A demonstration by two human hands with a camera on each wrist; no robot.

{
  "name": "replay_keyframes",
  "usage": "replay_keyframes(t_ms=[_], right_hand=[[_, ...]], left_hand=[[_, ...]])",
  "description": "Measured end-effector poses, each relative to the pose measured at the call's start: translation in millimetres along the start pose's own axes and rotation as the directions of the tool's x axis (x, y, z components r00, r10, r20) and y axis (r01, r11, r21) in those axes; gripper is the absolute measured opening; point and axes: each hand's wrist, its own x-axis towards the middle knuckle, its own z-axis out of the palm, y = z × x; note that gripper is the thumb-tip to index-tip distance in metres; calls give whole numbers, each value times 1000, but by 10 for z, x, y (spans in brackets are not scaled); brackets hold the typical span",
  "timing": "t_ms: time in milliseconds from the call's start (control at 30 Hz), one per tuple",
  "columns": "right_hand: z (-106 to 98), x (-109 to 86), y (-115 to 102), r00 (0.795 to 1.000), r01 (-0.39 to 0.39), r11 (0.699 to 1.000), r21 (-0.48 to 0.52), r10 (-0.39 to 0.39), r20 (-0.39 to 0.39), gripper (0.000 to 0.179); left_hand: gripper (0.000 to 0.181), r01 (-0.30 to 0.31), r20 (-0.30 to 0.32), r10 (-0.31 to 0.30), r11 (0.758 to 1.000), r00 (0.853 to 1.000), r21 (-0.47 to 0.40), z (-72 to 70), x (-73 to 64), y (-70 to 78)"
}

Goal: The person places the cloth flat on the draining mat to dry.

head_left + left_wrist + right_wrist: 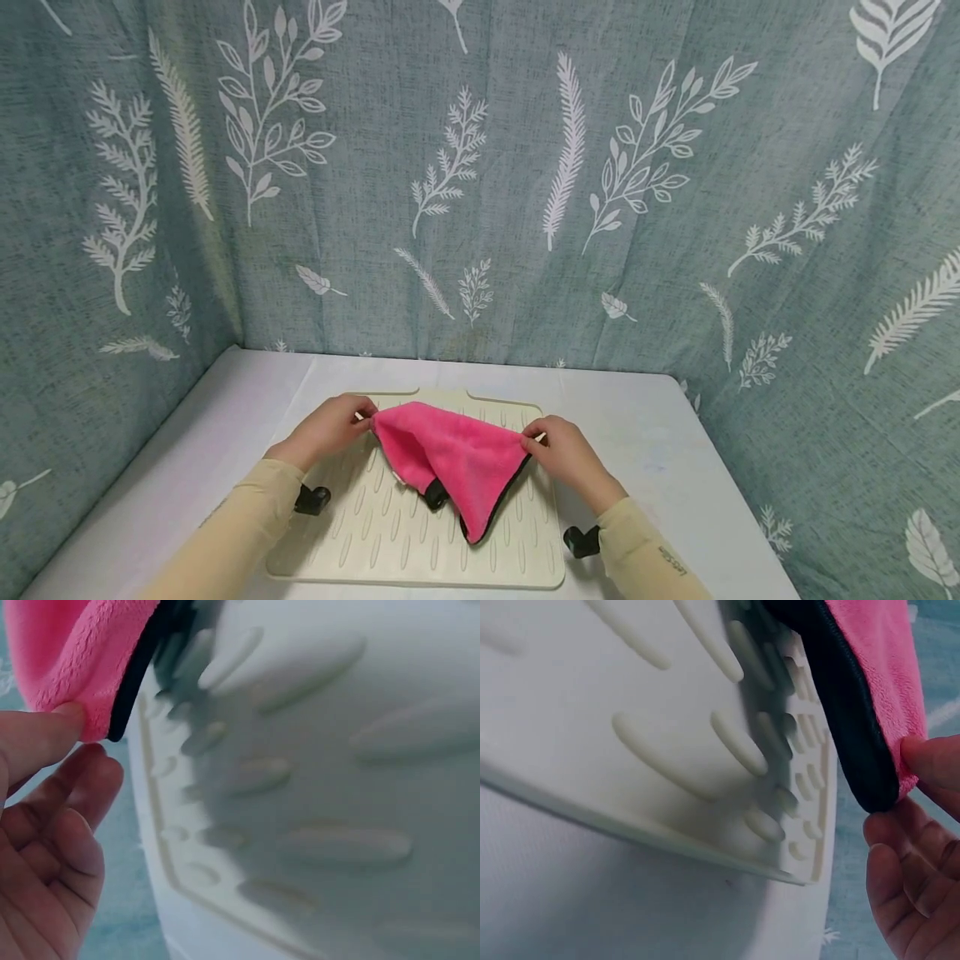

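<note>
Between both hands hangs a pink plush cloth (472, 450) with black edging, its lower point drooping over a cream ribbed board (390, 550). My left hand (332, 429) pinches one corner between thumb and fingertips. The opposite corner is pinched by my right hand (566, 454). In the left wrist view, thumb and index press the pink cloth (82, 667) beside its black edge while the other fingers curl loosely below. Similarly, the right wrist view has the thumb on the pink side of the cloth (881, 667). A dark patch shows under its fold.
The board lies on a white table (630, 433). A blue-grey curtain (480, 208) with white leaf prints surrounds the table at the back and sides. Black wrist-worn pieces (312, 500) stick out near both forearms.
</note>
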Motion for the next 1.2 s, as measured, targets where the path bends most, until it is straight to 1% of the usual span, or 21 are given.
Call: replay_keyframes(t_ms=[133, 233, 367, 467, 667, 867, 1000, 1100, 1200], right_hand=[[-28, -25, -3, 1000, 6, 1000, -23, -6, -12, 5], [-58, -40, -3, 1000, 4, 999, -40, -5, -23, 6], [-82, -44, 6, 999, -3, 999, -48, 1, -33, 7], [-84, -35, 15, 999, -2, 999, -47, 0, -35, 7], [-55, -4, 51, 999, -3, 999, -48, 1, -37, 7], [-23, 4, 77, 999, 7, 999, -53, -9, -32, 7], [-7, 25, 89, 1000, 5, 998, -59, -6, -25, 7], [-18, 62, 87, 999, 7, 998, -66, -10, -37, 7], [-42, 93, 78, 999, 1, 998, -65, -3, -38, 8]], left_hand=[[6, -26, 5, 26, 999, 1000, 19, -42, -37, -38], [5, -39, 24, 38, 998, 999, 43, -79, -56, -47], [5, -40, 46, 37, 997, 998, 67, -126, -72, -43], [4, -38, 49, 35, 997, 998, 62, -148, -80, -37], [4, -65, 44, 62, 995, 997, 78, -153, -96, -39], [6, -73, 38, 71, 994, 997, 76, -121, -77, -46], [4, -57, 52, 53, 996, 997, 70, -102, -50, -45], [4, -49, 49, 46, 996, 998, 73, -109, -20, -42], [4, -57, 39, 54, 995, 998, 83, -127, 6, -36]])
